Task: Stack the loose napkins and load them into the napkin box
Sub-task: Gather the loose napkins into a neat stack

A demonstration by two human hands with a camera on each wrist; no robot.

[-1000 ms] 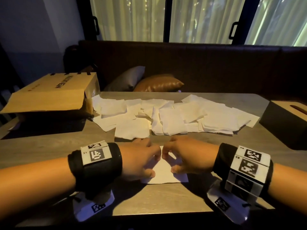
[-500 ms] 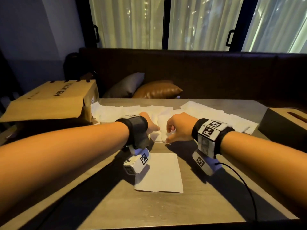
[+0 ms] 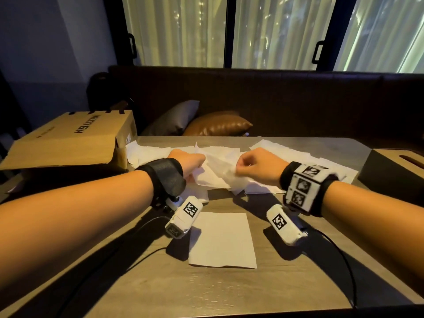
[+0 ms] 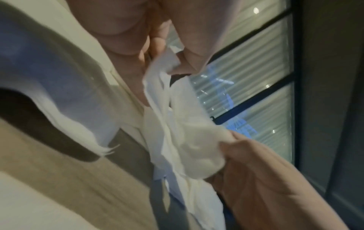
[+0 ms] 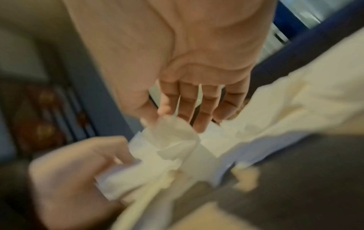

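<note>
A crumpled white napkin (image 3: pixel 218 167) hangs lifted between my two hands above the heap of loose napkins (image 3: pixel 298 157) across the table's far half. My left hand (image 3: pixel 191 162) pinches its left edge and my right hand (image 3: pixel 251 165) pinches its right edge. The left wrist view shows the napkin (image 4: pixel 177 124) caught between my left hand's thumb and fingers (image 4: pixel 157 45); the right wrist view shows thumb and forefinger of my right hand (image 5: pixel 163 112) on the napkin (image 5: pixel 173 137). One flat napkin (image 3: pixel 222 239) lies near me. The dark napkin box (image 3: pixel 390 175) with a slotted wooden top stands at the right edge.
An open cardboard box (image 3: pixel 68 141) lies on its side at the table's (image 3: pixel 229 290) far left. Behind the table runs a dark sofa with a grey cushion (image 3: pixel 174 118) and a brown cushion (image 3: pixel 218 125). Cables from the wrist cameras trail over the near tabletop.
Both hands left the flat napkin near me, reached forward to the heap, and now lift one crumpled napkin off it between them.
</note>
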